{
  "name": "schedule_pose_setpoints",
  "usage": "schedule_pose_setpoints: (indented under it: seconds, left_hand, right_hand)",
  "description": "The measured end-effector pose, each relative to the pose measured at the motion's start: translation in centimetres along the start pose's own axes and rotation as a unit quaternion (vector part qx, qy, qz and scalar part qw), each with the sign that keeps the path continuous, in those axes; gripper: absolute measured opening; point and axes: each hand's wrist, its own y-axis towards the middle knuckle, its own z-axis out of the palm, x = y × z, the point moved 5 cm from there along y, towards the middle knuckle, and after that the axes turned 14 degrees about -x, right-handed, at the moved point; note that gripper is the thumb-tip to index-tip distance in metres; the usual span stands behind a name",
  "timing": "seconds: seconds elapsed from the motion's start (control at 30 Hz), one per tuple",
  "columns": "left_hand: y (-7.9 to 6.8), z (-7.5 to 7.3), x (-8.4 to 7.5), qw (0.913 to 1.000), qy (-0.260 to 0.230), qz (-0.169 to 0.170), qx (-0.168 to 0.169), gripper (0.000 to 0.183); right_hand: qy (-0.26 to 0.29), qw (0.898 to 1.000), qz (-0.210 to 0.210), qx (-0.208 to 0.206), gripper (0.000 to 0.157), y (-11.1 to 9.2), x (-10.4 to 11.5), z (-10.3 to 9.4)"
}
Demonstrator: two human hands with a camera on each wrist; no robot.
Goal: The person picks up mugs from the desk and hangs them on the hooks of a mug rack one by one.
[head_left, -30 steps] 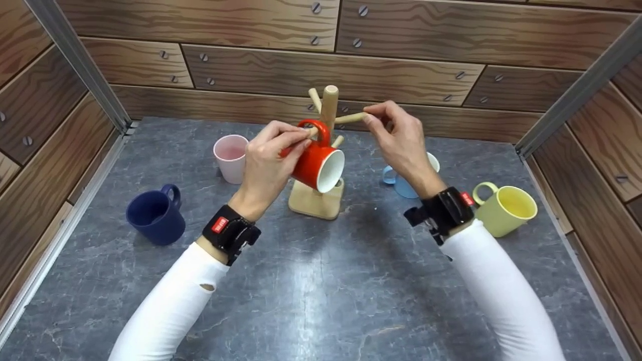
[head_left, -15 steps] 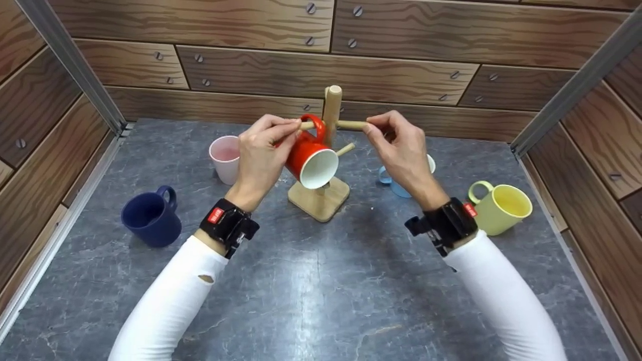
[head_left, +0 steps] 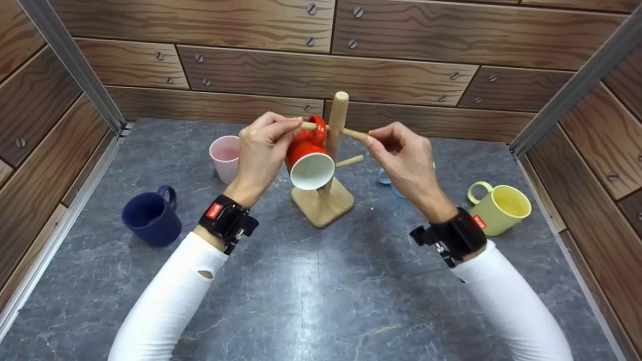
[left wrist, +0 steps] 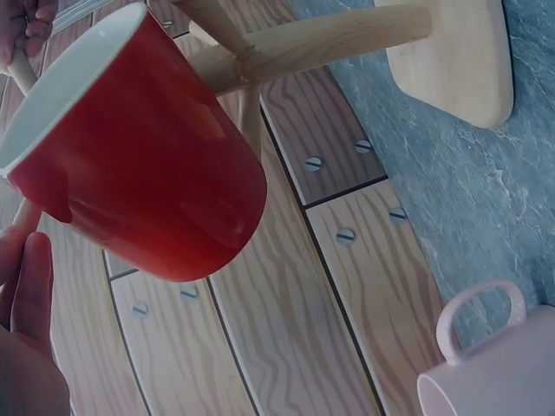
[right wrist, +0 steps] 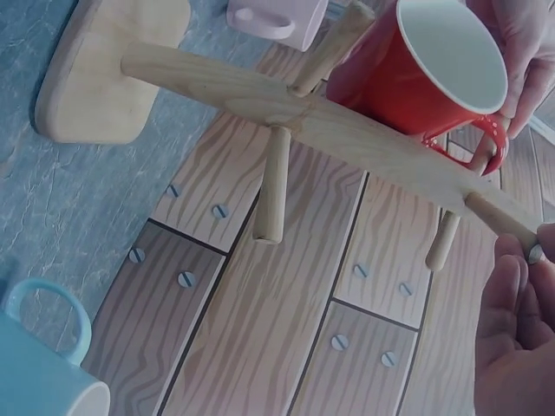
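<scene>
In the head view a wooden mug tree (head_left: 340, 113) stands at the middle, its square base (head_left: 321, 205) turned corner-forward. A red mug (head_left: 299, 149) with a white inside hangs by its handle on the left upper peg (head_left: 307, 126), mouth toward me. My left hand (head_left: 261, 155) pinches that peg's tip between thumb and fingers, just beyond the mug handle. My right hand (head_left: 407, 159) pinches the end of the opposite peg (head_left: 354, 134). The right wrist view shows the red mug's handle (right wrist: 497, 146) looped round its peg and a bare lower peg (right wrist: 271, 195).
A pink mug (head_left: 224, 159) stands behind my left hand, a dark blue mug (head_left: 153, 225) at the left. A light blue mug (right wrist: 39, 373) is mostly hidden behind my right hand in the head view. A yellow mug (head_left: 496, 213) is at the right. Wood-patterned walls enclose the grey table.
The mug tree has turned clockwise as seen from above, with the red mug hanging on it. My right hand has come nearer to me with its peg; my left hand has shifted slightly away.
</scene>
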Motion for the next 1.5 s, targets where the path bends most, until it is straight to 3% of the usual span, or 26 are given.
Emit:
schedule_pose_setpoints:
  seconds: [0.23,0.53,0.67,0.87,1.07,1.27,1.5]
  left_hand:
    - [0.0,0.1,0.1,0.9998,-0.008,-0.008,0.015,0.014]
    - [0.0,0.2,0.1,0.9979,-0.018,-0.055,0.028,0.015]
    - [-0.5,0.1,0.4,0.9958,-0.033,-0.075,0.042,0.024]
    - [-1.9,-1.0,1.7,0.9953,-0.026,-0.087,0.034,0.037]
    - [-4.1,-1.8,3.5,0.9940,-0.013,-0.106,0.027,0.042]
    - [-6.6,-2.6,5.1,0.9910,0.019,-0.130,0.026,0.052]
    - [-8.5,-3.4,6.4,0.9913,0.051,-0.111,0.047,0.062]
  right_hand:
    - [-0.001,1.000,-0.022,0.011,0.011,-0.9,0.7,-0.3]
    - [-0.001,0.999,-0.039,0.031,0.018,-0.9,0.7,-0.5]
    - [-0.010,0.998,-0.042,0.040,0.022,-1.0,-0.1,-1.0]
    - [-0.079,0.994,-0.019,0.069,0.030,-1.7,-2.7,-2.2]
    - [-0.128,0.986,0.019,0.102,0.041,-2.8,-6.0,-3.5]
    - [-0.220,0.967,0.008,0.124,0.053,-3.7,-8.9,-4.2]
    - [-0.281,0.949,0.001,0.146,0.066,-3.9,-11.8,-4.6]
